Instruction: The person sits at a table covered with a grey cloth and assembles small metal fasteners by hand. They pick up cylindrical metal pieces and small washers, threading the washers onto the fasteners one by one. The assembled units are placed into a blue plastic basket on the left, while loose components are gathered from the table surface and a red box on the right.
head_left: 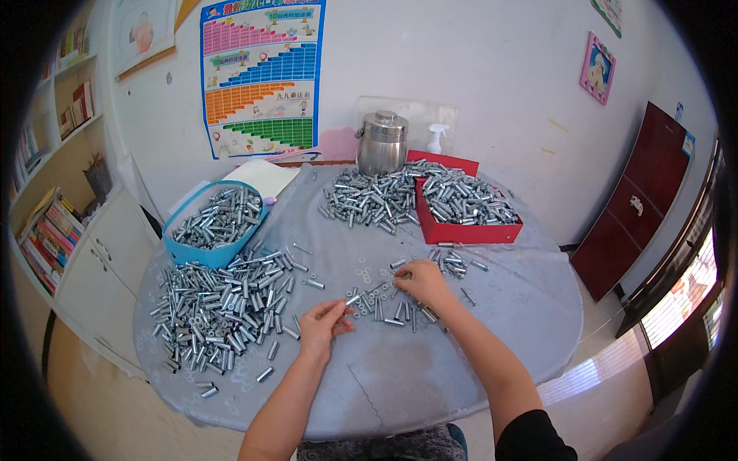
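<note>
My left hand (321, 326) is closed, thumb and forefinger pinching a short silvery metal sleeve (354, 300) that points up and to the right. To its right, my right hand (423, 282) has its fingertips drawn together low over the table. What they grip, if anything, is too small to make out. Between and below the hands lie loose bolts (414, 320), small nuts or washers and a few more metal sleeves (394, 323). Another little group of sleeves (455, 265) rests just beyond my right hand.
A large heap of sleeves and bolts (223, 307) covers the table's left side, below a blue basket (201, 253) full of sleeves. At the back are another pile (369, 198), a filled red box (470, 233), a steel canister (383, 146) and a white spray bottle (437, 138).
</note>
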{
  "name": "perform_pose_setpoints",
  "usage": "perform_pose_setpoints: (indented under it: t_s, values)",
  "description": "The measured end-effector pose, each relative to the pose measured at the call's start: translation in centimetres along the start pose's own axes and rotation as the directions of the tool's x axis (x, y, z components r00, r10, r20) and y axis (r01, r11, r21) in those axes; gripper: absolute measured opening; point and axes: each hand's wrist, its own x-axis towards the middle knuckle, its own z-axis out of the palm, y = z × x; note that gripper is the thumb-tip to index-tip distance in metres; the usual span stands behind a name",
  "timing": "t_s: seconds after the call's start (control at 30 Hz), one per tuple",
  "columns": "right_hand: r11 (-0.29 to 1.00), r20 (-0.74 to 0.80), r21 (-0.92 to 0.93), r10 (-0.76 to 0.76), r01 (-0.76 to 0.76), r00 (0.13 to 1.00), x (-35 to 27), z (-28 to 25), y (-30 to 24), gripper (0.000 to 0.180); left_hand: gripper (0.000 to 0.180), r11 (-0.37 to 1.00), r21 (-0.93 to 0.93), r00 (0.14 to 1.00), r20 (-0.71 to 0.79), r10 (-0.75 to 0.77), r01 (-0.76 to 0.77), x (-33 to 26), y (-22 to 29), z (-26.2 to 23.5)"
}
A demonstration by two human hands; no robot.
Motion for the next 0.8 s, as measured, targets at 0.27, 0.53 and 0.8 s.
perform_pose_setpoints:
  t_s: [0.27,0.53,0.8]
  values:
    - [0.974,0.297,-0.064,0.227,-0.218,0.928,2.4,1.4,1.0,0.028,0.022,1.0,-0.015,1.0,0.014,-0.008,0.008,-0.2,-0.2,0.1]
    - [0.993,0.097,0.035,0.11,-0.114,0.989,1.2,1.5,0.3,0.037,0.023,1.0,-0.011,0.999,0.03,-0.022,0.022,0.0,-0.3,0.3]
    - [0.398,0.135,0.897,0.168,-0.192,0.977,-1.2,1.6,-2.5,0.027,0.022,0.999,-0.038,0.999,0.021,-0.029,0.029,-0.1,-0.2,0.3]
